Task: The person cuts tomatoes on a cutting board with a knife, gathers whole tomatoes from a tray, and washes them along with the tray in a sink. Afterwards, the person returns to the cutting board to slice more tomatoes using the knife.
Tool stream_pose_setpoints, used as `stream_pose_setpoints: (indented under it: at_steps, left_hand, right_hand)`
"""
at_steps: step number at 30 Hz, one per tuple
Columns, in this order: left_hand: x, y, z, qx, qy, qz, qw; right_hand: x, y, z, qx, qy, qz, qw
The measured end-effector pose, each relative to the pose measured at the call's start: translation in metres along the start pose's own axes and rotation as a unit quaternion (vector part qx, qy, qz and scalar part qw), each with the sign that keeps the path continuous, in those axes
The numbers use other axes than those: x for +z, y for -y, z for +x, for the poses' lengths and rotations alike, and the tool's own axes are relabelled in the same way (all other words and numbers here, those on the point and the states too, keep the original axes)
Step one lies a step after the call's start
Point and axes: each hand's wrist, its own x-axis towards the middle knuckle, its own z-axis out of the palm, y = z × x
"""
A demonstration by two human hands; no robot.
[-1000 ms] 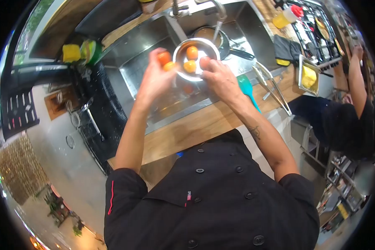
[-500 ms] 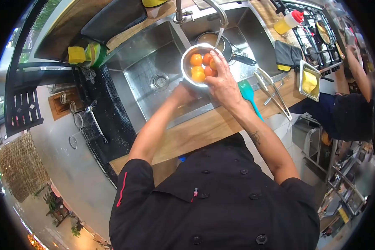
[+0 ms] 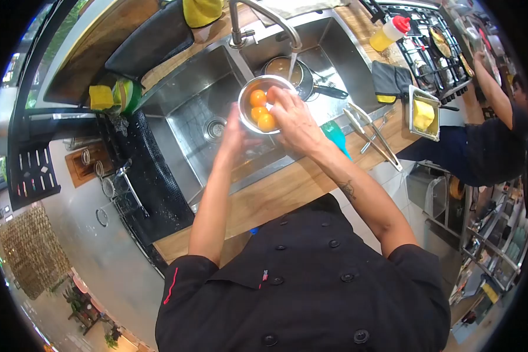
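Note:
A round metal bowl (image 3: pixel 244 115) sits over the sink's middle divider, with several orange tomatoes (image 3: pixel 258 98) showing inside. My right hand (image 3: pixel 296 120) grips the bowl's right side, its bent fingers reaching in over the rim and hiding part of the contents. Just left of the bowl, my left hand (image 3: pixel 236 134) is blurred, its fingers stretched and apart, holding nothing I can see. Water runs from the faucet (image 3: pixel 293 40) into a dark-handled pan (image 3: pixel 305 88) behind the bowl. A teal utensil (image 3: pixel 335 139) lies right of my right hand, partly covered by it.
Metal tongs (image 3: pixel 372 136) lie on the wooden counter (image 3: pixel 264 185). Farther right are a tray with a yellow block (image 3: pixel 422 115), a grey cloth (image 3: pixel 391 82), a red-capped squeeze bottle (image 3: pixel 389 34) and a stove (image 3: pixel 437 50). Another person (image 3: pixel 487 144) stands at right.
My left hand has come from below the bowl up to its left side. My right fingers have bent farther into the bowl. The red tomatoes seen earlier are out of sight. The view has shifted slightly.

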Motion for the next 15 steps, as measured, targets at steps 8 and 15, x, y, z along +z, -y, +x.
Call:
stream_pose_setpoints:
  at_steps: [8,15]
  left_hand:
    - [0.04,-0.083,0.001,0.013,0.025,0.217,0.976]
    - [0.093,-0.073,0.079,0.219,0.091,0.182,0.954]
  right_hand:
    - [-0.029,-0.012,0.038,0.11,-0.073,-0.026,0.991]
    - [-0.013,-0.06,0.081,0.164,-0.165,0.021,0.972]
